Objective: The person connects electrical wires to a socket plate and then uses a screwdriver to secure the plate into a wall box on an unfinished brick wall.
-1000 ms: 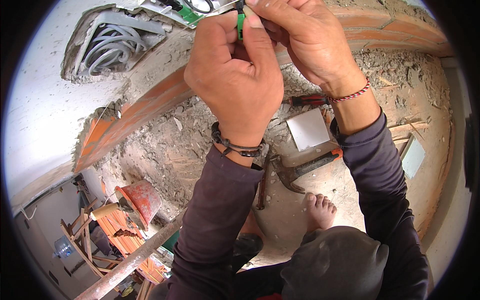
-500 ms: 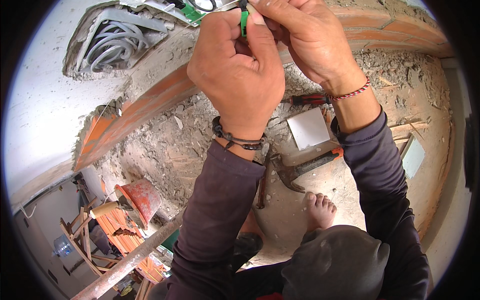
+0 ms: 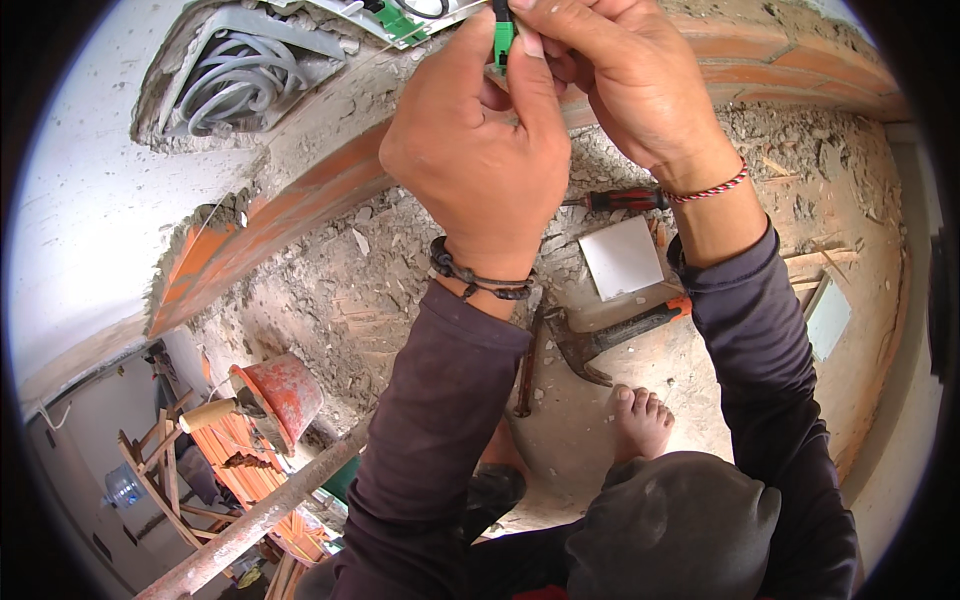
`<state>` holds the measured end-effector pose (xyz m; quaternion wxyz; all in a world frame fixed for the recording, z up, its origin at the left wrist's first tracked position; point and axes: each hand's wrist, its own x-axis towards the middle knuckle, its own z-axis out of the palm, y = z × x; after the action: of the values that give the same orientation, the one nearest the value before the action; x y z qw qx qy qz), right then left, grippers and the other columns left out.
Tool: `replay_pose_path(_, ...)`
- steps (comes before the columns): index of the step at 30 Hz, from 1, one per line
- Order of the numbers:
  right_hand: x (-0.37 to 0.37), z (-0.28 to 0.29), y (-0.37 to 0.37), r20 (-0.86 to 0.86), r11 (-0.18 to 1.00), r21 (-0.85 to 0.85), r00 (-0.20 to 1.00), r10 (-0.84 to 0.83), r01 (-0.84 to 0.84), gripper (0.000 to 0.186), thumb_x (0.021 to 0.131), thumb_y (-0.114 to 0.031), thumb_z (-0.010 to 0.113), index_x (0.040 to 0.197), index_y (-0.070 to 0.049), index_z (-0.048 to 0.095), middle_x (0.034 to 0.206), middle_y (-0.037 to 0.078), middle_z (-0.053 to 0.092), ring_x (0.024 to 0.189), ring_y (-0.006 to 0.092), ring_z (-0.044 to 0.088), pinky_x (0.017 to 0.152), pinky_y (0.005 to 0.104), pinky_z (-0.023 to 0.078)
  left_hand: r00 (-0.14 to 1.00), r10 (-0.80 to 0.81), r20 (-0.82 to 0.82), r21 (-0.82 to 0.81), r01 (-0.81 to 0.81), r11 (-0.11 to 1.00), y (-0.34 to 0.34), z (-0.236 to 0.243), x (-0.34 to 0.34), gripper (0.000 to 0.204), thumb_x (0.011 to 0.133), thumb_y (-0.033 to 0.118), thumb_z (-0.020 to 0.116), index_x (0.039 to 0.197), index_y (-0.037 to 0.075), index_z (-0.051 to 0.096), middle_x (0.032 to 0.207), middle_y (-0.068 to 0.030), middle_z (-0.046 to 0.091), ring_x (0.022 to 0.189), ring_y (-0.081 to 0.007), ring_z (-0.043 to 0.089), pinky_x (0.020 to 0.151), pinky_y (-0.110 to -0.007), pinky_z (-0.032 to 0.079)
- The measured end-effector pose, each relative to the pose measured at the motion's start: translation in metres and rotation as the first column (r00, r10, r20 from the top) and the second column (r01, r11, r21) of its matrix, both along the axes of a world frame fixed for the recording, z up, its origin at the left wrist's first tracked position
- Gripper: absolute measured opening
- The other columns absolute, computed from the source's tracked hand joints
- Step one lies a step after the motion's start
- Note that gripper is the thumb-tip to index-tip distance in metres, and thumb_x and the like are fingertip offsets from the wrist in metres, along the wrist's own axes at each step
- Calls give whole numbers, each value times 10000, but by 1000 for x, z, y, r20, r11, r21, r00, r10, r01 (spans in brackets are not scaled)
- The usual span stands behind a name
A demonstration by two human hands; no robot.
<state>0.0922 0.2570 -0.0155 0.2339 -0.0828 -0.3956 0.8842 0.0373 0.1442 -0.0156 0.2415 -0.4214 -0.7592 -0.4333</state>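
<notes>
Near the top edge, my left hand point(image 3: 475, 150) pinches a small green connector point(image 3: 504, 42) between thumb and fingers. My right hand point(image 3: 645, 90) is closed beside it, thumb at the connector's black upper end point(image 3: 500, 10); some of its fingertips are hidden. Left of both hands is a white fixture point(image 3: 372, 8) with green parts point(image 3: 400, 28) and a black loop of cable, set in the wall above the exposed brick. A thin light wire runs from it toward my fingers.
A recess point(image 3: 240, 80) holds coiled grey tubing. On the rubble-strewn floor lie a screwdriver point(image 3: 615, 200), a white tile point(image 3: 620, 258), a hammer point(image 3: 630, 330) and a rusty bar point(image 3: 525, 395). A red bucket point(image 3: 285, 395), metal pole point(image 3: 255, 520) and wood scraps point(image 3: 150, 465) are lower left.
Both hands have shifted slightly up and to the right with the green connector, which stays pinched. The surrounding view has shifted very little.
</notes>
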Motion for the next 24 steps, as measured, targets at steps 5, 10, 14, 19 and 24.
replay_pose_path(5,8,-3,4,-62,997,81,998,-11,16,145,992,-105,630,1081,4,663,838,20,678,716,65,616,599,195,495,996,-79,-27,66,81,995,2,-3,-3,228,920,44,676,1113,-77,686,832,-137,718,727,-197,687,655,-307,530)
replay_pose_path(10,3,5,-11,45,871,426,955,-292,246,134,956,-38,647,1078,17,659,786,6,664,655,42,586,569,177,470,913,-243,329,279,152,948,13,-4,1,212,892,39,699,1086,-45,696,803,-101,700,690,-160,654,627,-263,501)
replay_pose_path(14,1,12,-21,17,804,462,903,-430,374,122,931,-35,646,1035,27,664,766,14,671,619,42,568,549,192,457,894,-241,378,258,148,955,14,1,2,227,889,13,693,1102,-65,678,877,-132,715,735,-171,675,647,-262,513)
replay_pose_path(19,2,11,-21,2,562,708,794,-607,428,103,901,-81,675,960,2,692,698,33,668,578,81,570,528,250,455,924,-154,350,232,74,970,-4,-3,4,227,865,23,697,1088,-2,666,915,-64,684,678,-119,660,582,-235,495)
replay_pose_path(24,4,18,-25,-43,446,788,760,-648,424,122,889,-98,675,951,-3,721,689,103,666,566,141,588,534,286,460,981,-137,137,180,111,977,-16,13,0,318,890,28,708,1197,29,626,1038,-10,613,733,-39,542,593,-173,434)
